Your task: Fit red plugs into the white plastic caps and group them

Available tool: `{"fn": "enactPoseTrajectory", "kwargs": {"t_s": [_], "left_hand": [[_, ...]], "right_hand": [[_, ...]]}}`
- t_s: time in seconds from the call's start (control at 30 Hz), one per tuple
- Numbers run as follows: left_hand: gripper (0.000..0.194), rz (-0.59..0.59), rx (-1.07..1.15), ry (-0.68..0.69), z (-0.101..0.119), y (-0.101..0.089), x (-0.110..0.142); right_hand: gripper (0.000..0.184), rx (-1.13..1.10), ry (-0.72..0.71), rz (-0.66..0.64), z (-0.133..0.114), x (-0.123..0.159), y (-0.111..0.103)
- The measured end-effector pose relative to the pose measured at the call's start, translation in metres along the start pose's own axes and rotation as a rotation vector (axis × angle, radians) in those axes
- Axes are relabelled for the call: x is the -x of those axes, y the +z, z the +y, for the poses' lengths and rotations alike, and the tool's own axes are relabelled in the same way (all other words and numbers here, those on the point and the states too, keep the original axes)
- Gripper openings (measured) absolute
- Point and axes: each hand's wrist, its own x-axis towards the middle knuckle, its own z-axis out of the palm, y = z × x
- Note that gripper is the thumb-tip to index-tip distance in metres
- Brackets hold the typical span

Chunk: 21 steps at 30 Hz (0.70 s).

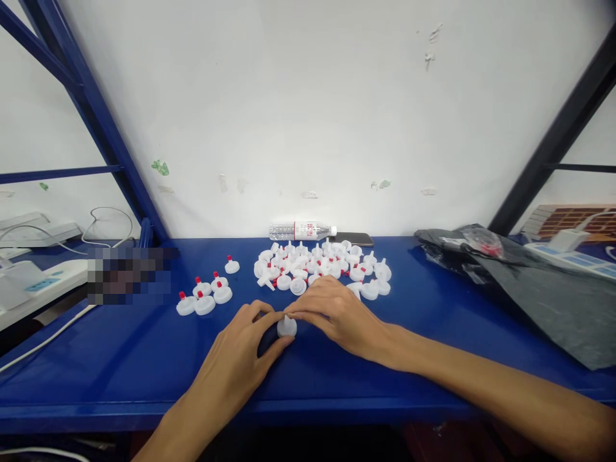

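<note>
A white nozzle cap [287,327] stands spout up near the front of the blue table. My left hand [245,340] holds it, thumb on its near right side and index finger by the spout. The fingers of my right hand [337,314] are pinched together at the spout's tip; whatever they hold there is hidden. Beyond both hands lies a heap of white nozzle caps [298,263], with small red tips scattered among them. To the left, several nozzle caps with red tips [205,303] stand upright in a loose group.
A clear plastic bottle [303,231] lies along the wall behind the heap, beside a dark phone [356,239]. Black plastic bags [524,282] cover the right side of the table [144,359]. Power strips [62,276] and cables are at far left.
</note>
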Motion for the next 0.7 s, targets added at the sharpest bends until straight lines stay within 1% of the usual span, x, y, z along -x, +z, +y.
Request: {"fn": "enactPoseTrajectory", "kwargs": {"t_s": [0.23, 0.37, 0.43, 0.5, 0.57, 0.6, 0.63, 0.7], "left_hand": [[0.019, -0.013, 0.039, 0.008, 0.001, -0.001, -0.003], [0.018, -0.057, 0.046, -0.016, 0.001, -0.001, -0.005], [0.019, -0.05, 0.042, -0.031, 0.001, -0.001, -0.004], [0.031, 0.002, 0.03, -0.049, 0.002, 0.0, -0.002], [0.045, 0.092, 0.03, -0.05, 0.005, -0.001, 0.001], [0.049, 0.144, 0.038, -0.04, 0.007, -0.001, 0.003], [0.049, 0.195, 0.047, -0.019, 0.009, -0.002, 0.005], [0.046, 0.282, 0.047, 0.047, 0.013, -0.004, 0.007]], "right_hand": [[0.019, -0.015, 0.002, 0.034, 0.0, 0.0, 0.006], [0.018, -0.02, 0.014, 0.001, 0.0, 0.0, 0.008], [0.018, -0.043, 0.018, -0.012, -0.001, 0.0, 0.009], [0.018, -0.074, 0.033, -0.009, -0.002, -0.001, 0.01], [0.016, -0.11, 0.073, 0.001, -0.003, -0.002, 0.01], [0.016, -0.134, 0.108, 0.005, -0.004, -0.003, 0.01], [0.019, -0.164, 0.151, 0.006, -0.005, -0.003, 0.009], [0.031, -0.228, 0.234, 0.001, -0.007, -0.004, 0.008]]}}
